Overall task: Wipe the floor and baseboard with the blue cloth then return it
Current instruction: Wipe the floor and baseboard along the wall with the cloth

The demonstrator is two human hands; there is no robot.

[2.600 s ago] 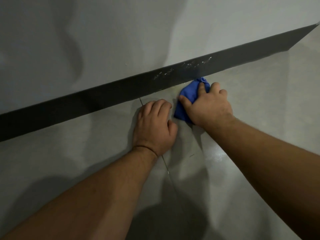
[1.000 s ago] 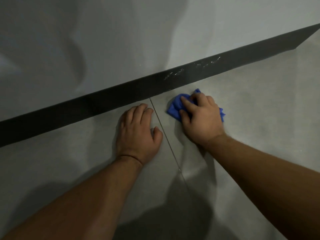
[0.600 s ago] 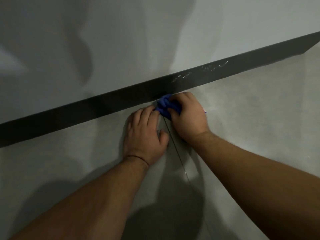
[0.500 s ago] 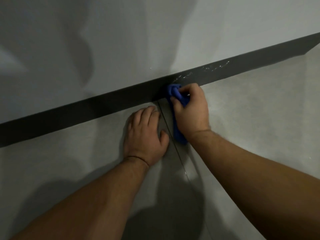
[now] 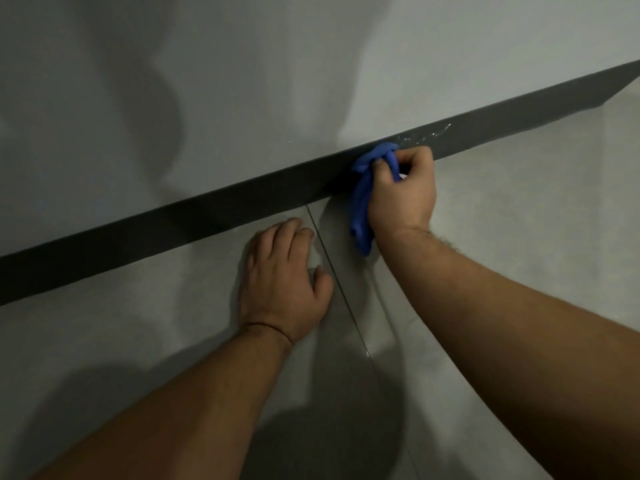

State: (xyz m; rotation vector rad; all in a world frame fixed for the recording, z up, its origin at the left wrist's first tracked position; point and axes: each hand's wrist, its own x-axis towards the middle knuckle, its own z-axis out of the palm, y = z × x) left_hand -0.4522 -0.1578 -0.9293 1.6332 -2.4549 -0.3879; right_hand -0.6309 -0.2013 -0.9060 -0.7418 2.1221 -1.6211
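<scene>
My right hand [image 5: 403, 192] is shut on the bunched blue cloth [image 5: 362, 202] and presses its upper end against the dark baseboard [image 5: 207, 213]. The rest of the cloth hangs down past my palm toward the grey tiled floor [image 5: 502, 220]. White smears [image 5: 424, 136] mark the baseboard just right of the cloth. My left hand [image 5: 284, 282] lies flat on the floor, palm down, fingers together, beside a tile joint [image 5: 332, 268], holding nothing.
A plain grey wall [image 5: 277, 81] rises above the baseboard, with soft shadows on it. The baseboard ends at a corner at the far right [image 5: 616, 88]. Floor tiles stretch right and left of my arms.
My right hand lifted the cloth off the floor, bunched it and brought it up onto the baseboard, then slid it right toward the white smears. My left hand stayed planted.
</scene>
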